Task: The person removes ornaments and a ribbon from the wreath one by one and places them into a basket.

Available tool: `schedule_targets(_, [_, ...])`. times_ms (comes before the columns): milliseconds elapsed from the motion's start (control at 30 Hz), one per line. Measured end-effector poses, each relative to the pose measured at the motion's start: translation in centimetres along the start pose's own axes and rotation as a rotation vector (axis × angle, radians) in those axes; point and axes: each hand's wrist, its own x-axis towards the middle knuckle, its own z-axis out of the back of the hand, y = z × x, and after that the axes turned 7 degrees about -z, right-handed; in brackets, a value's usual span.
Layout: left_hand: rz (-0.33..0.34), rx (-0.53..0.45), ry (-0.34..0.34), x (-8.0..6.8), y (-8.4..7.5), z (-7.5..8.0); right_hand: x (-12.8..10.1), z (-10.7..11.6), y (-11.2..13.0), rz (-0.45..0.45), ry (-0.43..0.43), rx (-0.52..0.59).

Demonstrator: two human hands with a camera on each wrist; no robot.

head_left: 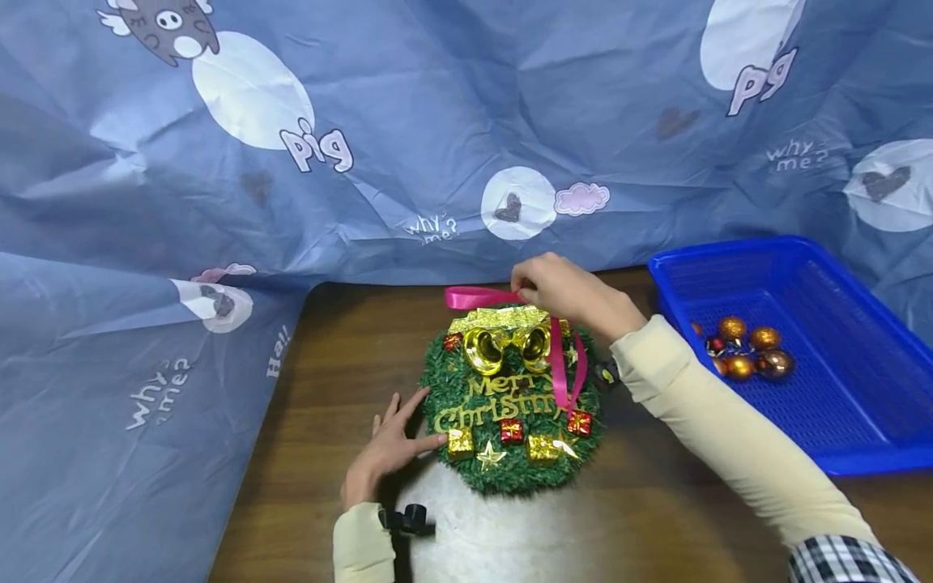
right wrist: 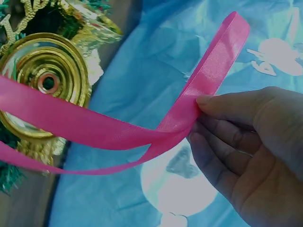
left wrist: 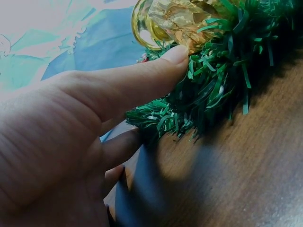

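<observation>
Right hand (right wrist: 246, 156) fingers pinch pink ribbon (right wrist: 142, 132), centre frame: light, limp, slippery; grip flat near fold. Left hand (head_left: 386, 453) fingers spread, steadying wreath (head_left: 510, 405).

From my head the view is evenly lit and fairly bright, though soft rather than crisp; a pale washed-out patch of glare sits on the bench (head_left: 481, 518) just below the wreath (head_left: 510, 405); straight lines bow toward the frame edges. At my left wrist the picture is darker; my left hand (left wrist: 71, 142) fills it, blurred and out of focus, throwing a deep shadow across the wood. At my right wrist colours run cold and bluish; the pink ribbon (right wrist: 142, 127) shines with a sheen, and the gold bell (right wrist: 45, 82) gleams.
</observation>
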Motion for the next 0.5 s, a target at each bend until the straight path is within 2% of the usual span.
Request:
schedule_targets(200, [-0.001,-0.005,0.002,0.1,0.0,0.0,-1.7,1.5,-0.3,0.021,-0.078,-0.019])
schedule_targets(500, [-0.016,-0.002,0.004,0.2,0.1,-0.2,-4.4,3.8,-1.1,-0.010,-0.147,-0.002])
